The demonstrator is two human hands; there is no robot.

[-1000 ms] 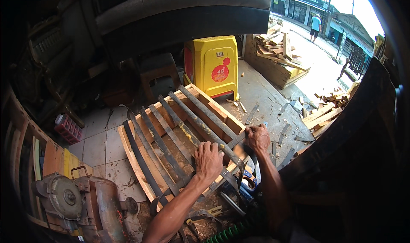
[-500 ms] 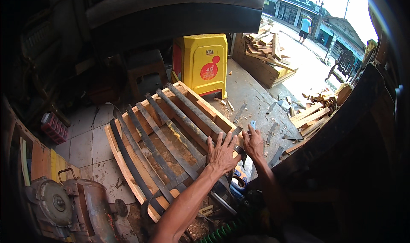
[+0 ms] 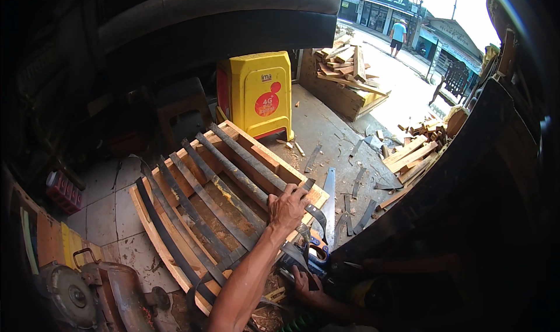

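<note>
A pale wooden frame [image 3: 317, 195] lies aslant on the floor before me, with several dark straps [image 3: 217, 192] stretched across it. My left hand [image 3: 287, 208] presses on the frame's near right corner. Its fingers are curled over the end of a black strap [image 3: 318, 216], whose loose tail hangs past the edge. Lower down, beside the frame, my right hand [image 3: 304, 283] is closed around a dark object in shadow; its kind is hidden. Just past the corner lies a handsaw [image 3: 331, 201], its blade pointing away and its blue and orange handle near my hands.
A yellow plastic stool [image 3: 256, 93] stands behind the frame. Strap offcuts [image 3: 357, 180] and wood chips litter the floor at right. Wood pieces [image 3: 411, 154] are heaped beyond, near a filled wooden crate [image 3: 326, 87]. A bench grinder [image 3: 70, 291] sits at lower left. Outside, a person [image 3: 398, 37] stands.
My right hand has left the strap at the corner and dropped toward me, closing on a dark object. My left hand's spread fingers have curled over the strap. The view has shifted slightly right.
</note>
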